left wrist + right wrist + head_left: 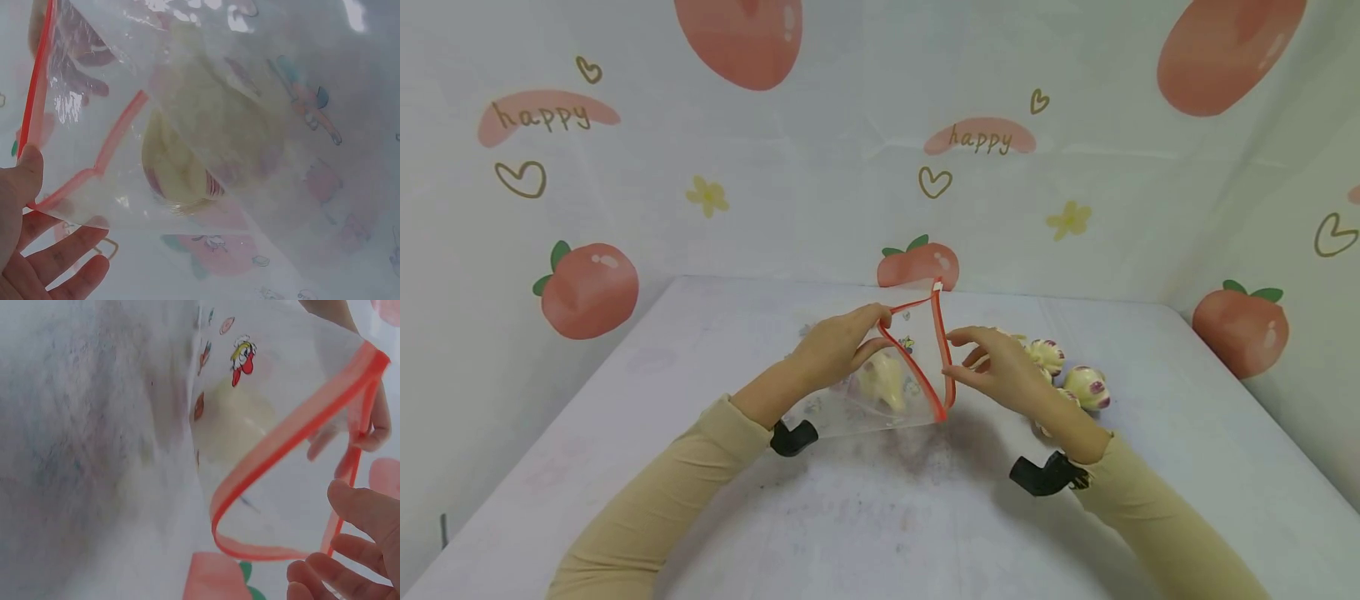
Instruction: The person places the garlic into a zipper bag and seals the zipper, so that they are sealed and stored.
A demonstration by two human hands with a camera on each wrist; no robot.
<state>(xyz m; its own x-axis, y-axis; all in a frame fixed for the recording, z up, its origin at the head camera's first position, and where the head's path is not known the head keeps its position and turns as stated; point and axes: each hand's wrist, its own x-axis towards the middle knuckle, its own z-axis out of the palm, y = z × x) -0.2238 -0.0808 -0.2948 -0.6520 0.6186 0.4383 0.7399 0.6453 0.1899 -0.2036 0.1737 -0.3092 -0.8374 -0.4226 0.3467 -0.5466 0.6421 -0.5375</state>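
A clear zip bag [850, 412] with a red zip edge and small cartoon prints is held above the table, its mouth spread toward the right. Inside lies a cream garlic bulb [178, 156] with purple streaks, seen through the plastic. My left hand [838, 350] pinches the bag's red rim between thumb and index finger, its other fingers spread below. At the opposite rim is my right hand [1000, 367], thumb and fingers apart and lightly bent beside the red strip [281, 453]. Whether its fingertips touch the strip is hard to tell. This hand holds no garlic.
Several more garlic bulbs [1086, 387] lie on the table to the right, partly hidden by my right hand and forearm. The pale table [850, 533] meets a white backdrop [820, 158] printed with red fruit and the word happy. Black wrist mounts [1045, 475] protrude below the sleeves.
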